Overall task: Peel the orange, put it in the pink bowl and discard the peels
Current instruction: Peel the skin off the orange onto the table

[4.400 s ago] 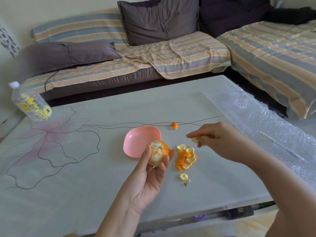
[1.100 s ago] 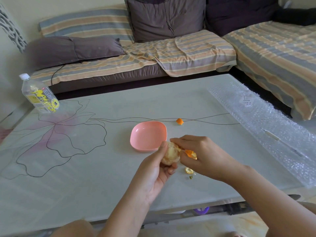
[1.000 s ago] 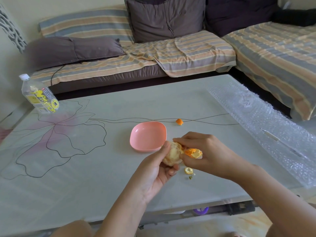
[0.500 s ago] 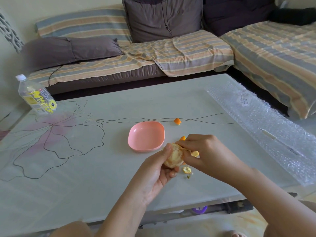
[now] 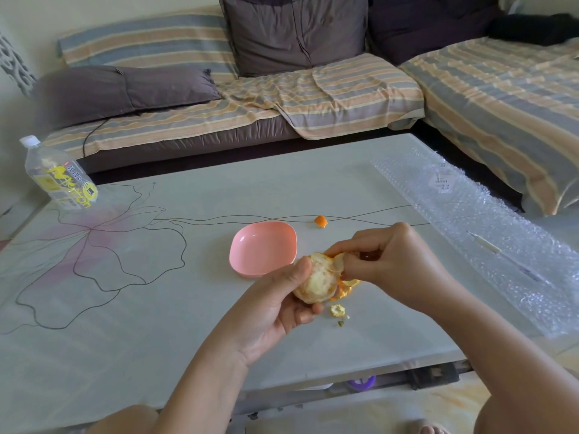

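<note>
Bottle at the far left corner of the table, pink bowl near the middle. Our left hand grips the mostly bare orange just beside the bowl. Our right hand pinches a peel flap at its top. Bubble wrap lines the right edge.

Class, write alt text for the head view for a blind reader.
A left hand holds a mostly peeled orange above a table while the right hand pinches its peel. An empty pink bowl sits just behind.
</note>
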The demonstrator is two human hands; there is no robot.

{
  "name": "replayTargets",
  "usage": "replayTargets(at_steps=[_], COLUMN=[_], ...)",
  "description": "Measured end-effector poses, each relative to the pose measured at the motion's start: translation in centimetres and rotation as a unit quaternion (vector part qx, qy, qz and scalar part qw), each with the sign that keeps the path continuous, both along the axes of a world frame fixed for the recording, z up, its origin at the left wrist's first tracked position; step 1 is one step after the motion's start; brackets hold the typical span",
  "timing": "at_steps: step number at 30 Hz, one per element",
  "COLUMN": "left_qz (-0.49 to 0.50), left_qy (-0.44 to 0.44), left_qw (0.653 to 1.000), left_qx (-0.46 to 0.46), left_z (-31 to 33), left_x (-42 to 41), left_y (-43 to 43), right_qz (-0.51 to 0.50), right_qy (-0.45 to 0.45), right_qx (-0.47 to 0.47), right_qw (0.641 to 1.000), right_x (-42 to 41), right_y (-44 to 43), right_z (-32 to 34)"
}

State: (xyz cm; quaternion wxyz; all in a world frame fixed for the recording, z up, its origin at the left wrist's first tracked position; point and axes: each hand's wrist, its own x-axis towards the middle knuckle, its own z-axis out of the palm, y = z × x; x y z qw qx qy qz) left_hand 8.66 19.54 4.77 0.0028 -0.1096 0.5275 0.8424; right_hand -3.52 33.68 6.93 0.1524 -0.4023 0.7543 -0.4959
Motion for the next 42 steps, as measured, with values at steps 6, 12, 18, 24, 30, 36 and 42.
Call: replayTargets(at_steps=[6, 12, 18, 24, 30, 36, 42], left_qz=[-0.02, -0.084, -0.084, -0.095, -0.13, -0.115, -0.081], left_qy=[0.007, -0.005, -0.006, 0.004, 0.028, 0.041, 0.024], left_qw=[1.0, 0.996, 0.996, 0.995, 0.989, 0.992, 0.996], left_qx=[-0.004, -0.019, -0.011, 0.01, 0.06, 0.04, -0.013], left_z=[0.2, 0.0, -0.3, 0.0, 0.2, -0.1, -0.1], left_x=[0.1, 0.7, 0.2, 0.0, 0.3, 0.3, 1.1], left_y=[-0.9, -0.9, -0.5, -0.4, -0.5, -0.6, -1.6], right_qz=[0.135, 0.191, 0.116, 0.098, 0.085, 0.077, -0.031], right_qy=[-0.039, 0.044, 0.256, 0.251, 0.04, -0.137, -0.153], right_qx=[0.006, 0.041, 0.043, 0.025, -0.02, -0.061, -0.036], right_qw=[0.99, 0.98, 0.959, 0.963, 0.995, 0.986, 0.987], right_x=[-0.7, -1.2, -0.1, -0.2, -0.7, -0.9, -2.1], right_y=[0.8, 1.7, 1.5, 1.3, 1.4, 0.0, -0.6], right_z=[0.0, 0.4, 0.1, 0.2, 0.7, -0.2, -1.2])
